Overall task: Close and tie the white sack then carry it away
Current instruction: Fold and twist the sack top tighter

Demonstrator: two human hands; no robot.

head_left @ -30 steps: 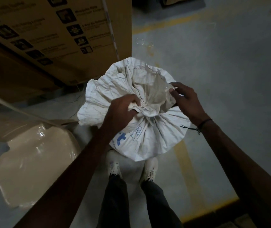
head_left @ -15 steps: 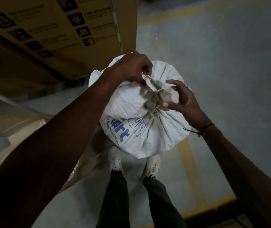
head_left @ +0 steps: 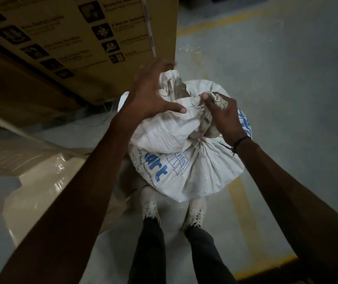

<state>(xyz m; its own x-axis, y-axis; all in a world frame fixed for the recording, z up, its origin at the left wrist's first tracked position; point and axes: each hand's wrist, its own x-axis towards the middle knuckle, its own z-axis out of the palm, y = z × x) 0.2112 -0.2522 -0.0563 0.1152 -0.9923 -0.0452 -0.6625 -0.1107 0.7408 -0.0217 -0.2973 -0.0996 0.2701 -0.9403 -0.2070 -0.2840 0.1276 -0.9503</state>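
Observation:
A full white woven sack (head_left: 186, 160) with blue print stands on the floor in front of my feet, its mouth gathered into a twisted neck on top. My right hand (head_left: 223, 117) is closed around a bunch of the gathered cloth on the right side of the neck. My left hand (head_left: 153, 93) holds the other flap of the sack's mouth at the far side, thumb spread out over the cloth. No string or cord shows around the neck.
A large brown cardboard box (head_left: 61, 48) with printed icons stands close on the left, behind the sack. A cream plastic-wrapped object (head_left: 41, 191) lies low on the left. Grey floor with yellow lines (head_left: 244, 212) stretches to the right. My shoes (head_left: 149, 208) stand just under the sack.
The open mouth has been gathered and twisted shut. My left hand went from the neck up to the far flap; my right hand moved in and closed on the bunched cloth.

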